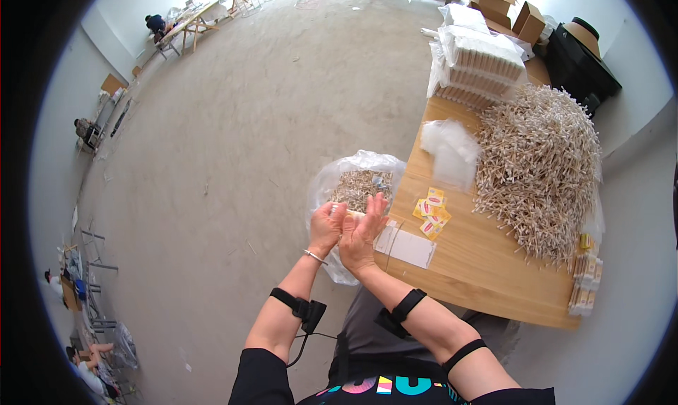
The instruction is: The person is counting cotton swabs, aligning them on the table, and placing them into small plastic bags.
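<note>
My left hand [326, 227] is closed around a small bundle of cotton swabs [354, 213], whose pale ends show between my two hands. My right hand [363, 234] lies flat against the bundle's other end, fingers stretched out and palm turned toward it. Both hands are over the near left table edge. Just beyond them stands a clear plastic bag [321, 182] with many loose swabs in it. To the right of my right hand a white card or box [406, 245] lies on the wooden table [487, 264]. The fingers of my left hand are partly hidden.
A big heap of cotton swabs [540, 172] covers the table's right side. Yellow labels [432, 213] and clear plastic bags [450, 151] lie left of it. Packed bundles [480, 59] are stacked at the far end, small packs [585, 285] at the near right corner.
</note>
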`<state>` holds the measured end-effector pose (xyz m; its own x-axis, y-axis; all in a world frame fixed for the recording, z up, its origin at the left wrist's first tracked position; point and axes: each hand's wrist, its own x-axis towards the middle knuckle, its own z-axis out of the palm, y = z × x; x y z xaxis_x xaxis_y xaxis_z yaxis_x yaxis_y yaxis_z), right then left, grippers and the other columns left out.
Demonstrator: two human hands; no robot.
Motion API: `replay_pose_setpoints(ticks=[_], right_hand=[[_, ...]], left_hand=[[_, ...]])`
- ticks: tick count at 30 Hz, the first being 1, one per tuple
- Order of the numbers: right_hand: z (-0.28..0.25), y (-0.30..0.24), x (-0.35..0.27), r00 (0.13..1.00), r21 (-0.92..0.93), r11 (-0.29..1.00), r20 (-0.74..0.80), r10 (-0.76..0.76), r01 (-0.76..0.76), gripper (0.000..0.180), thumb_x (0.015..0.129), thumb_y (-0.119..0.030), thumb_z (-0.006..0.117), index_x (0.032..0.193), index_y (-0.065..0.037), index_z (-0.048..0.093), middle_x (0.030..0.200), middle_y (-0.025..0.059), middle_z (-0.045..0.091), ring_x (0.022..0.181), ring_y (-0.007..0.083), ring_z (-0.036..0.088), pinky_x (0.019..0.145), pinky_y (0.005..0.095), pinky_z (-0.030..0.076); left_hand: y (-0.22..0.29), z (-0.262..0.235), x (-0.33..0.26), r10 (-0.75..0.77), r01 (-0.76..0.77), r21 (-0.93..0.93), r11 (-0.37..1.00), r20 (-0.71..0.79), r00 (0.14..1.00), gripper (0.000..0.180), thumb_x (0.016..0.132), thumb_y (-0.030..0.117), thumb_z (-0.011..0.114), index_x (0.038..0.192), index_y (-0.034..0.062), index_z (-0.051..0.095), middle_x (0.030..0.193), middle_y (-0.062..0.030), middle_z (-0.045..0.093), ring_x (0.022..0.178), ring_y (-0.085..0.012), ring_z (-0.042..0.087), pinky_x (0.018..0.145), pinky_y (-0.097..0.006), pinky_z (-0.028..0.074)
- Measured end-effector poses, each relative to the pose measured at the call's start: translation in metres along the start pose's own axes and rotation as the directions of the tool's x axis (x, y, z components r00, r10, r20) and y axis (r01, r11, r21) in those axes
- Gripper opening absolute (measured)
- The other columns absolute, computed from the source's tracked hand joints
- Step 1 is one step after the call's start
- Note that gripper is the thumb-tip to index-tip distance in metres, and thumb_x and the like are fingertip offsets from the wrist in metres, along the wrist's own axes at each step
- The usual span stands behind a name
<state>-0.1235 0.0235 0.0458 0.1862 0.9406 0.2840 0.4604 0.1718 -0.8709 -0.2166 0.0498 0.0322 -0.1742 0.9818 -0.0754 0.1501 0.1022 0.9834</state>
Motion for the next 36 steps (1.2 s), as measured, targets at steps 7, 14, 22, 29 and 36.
replay_pose_setpoints(ticks=[7, 14, 22, 29, 36], right_hand=[[-0.048, -0.013, 0.017, 0.951, 0.461, 0.835, 0.215, 0.224, -0.301, 0.075, 0.093, -0.057, 0.026, 0.135, 0.005, 0.029, 0.139, 0.026, 0.031, 0.132, 0.0377, 0.027, 0.107, 0.0404, 0.022], [-0.132, 0.0, 0.023, 0.943, 0.078, 0.975, 0.28, 0.18, -0.209, 0.07, 0.094, -0.059, 0.023, 0.114, 0.002, 0.05, 0.114, 0.0218, 0.054, 0.108, 0.0343, 0.052, 0.09, 0.0414, 0.04], [-0.239, 0.027, 0.014, 0.951, -0.261, 0.946, 0.287, -0.117, 0.195, 0.044, 0.095, -0.041, 0.041, 0.085, -0.002, 0.059, 0.089, 0.0175, 0.063, 0.083, 0.0374, 0.061, 0.07, 0.0446, 0.048], [-0.282, -0.001, -0.022, 0.736, -0.384, 0.807, 0.67, -0.091, 0.449, 0.042, 0.093, -0.041, 0.044, 0.093, -0.002, 0.061, 0.093, 0.0163, 0.06, 0.086, 0.0335, 0.062, 0.072, 0.0399, 0.05], [-0.29, 0.02, -0.021, 0.742, -0.123, 0.926, 0.639, -0.2, 0.356, 0.042, 0.093, -0.033, 0.046, 0.121, -0.003, 0.053, 0.112, 0.0174, 0.054, 0.102, 0.0327, 0.055, 0.088, 0.0392, 0.045]], left_hand=[[0.036, 0.027, -0.042, 0.094, -0.118, -0.25, 0.961, -0.104, 0.99, 0.031, 0.094, 0.032, 0.055, 0.09, 0.0017, 0.058, 0.077, -0.0001, 0.059, 0.068, -0.0055, 0.053, 0.06, -0.022, 0.046], [0.056, 0.104, -0.086, 0.035, -0.077, -0.41, 0.909, -0.11, 0.993, 0.028, 0.095, 0.034, 0.052, 0.095, 0.006, 0.053, 0.081, 0.0013, 0.056, 0.07, -0.005, 0.052, 0.062, -0.022, 0.046], [0.08, 0.126, -0.114, -0.069, 0.391, -0.199, 0.899, 0.816, 0.574, 0.031, 0.087, 0.016, 0.065, 0.113, -0.0002, 0.057, 0.097, -0.0062, 0.065, 0.095, -0.013, 0.061, 0.085, -0.025, 0.049], [0.098, 0.15, -0.151, -0.043, 0.089, 0.016, 0.996, 0.949, 0.313, 0.021, 0.083, 0.014, 0.067, 0.099, 0.0014, 0.066, 0.096, -0.0053, 0.067, 0.093, -0.0116, 0.06, 0.086, -0.029, 0.047], [0.092, 0.159, -0.152, 0.129, -0.146, -0.077, 0.986, 0.912, 0.389, 0.031, 0.087, 0.007, 0.06, 0.117, 0.0028, 0.056, 0.112, -0.0059, 0.06, 0.105, -0.0149, 0.054, 0.091, -0.03, 0.045]])
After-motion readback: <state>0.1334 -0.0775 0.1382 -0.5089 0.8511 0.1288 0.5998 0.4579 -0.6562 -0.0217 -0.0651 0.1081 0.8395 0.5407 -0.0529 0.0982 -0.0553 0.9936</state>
